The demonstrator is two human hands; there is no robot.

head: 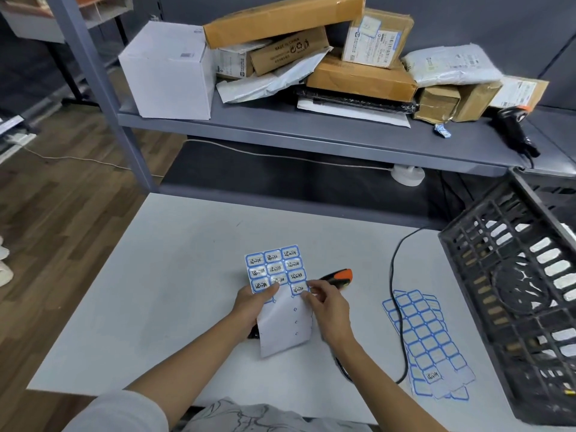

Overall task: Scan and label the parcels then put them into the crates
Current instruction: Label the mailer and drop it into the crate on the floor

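**Peeling a label at the table**

Head view: the left hand (254, 302) holds a label sheet (277, 294) above the white table (149, 275), thumb curled onto its face. The right hand (324, 302) pinches one label (299, 289) at the sheet's right edge (a scanner (338, 275) lies just behind). Parcels (343, 57) sit piled on the shelf (280, 132); a black crate (514, 291) stands at right, spare sheets (430, 347) beside it.

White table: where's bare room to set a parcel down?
Free: the white table left of the left hand, and the far strip behind the held label sheet. Crowded: right side, with cable, loose label sheets and black crate.
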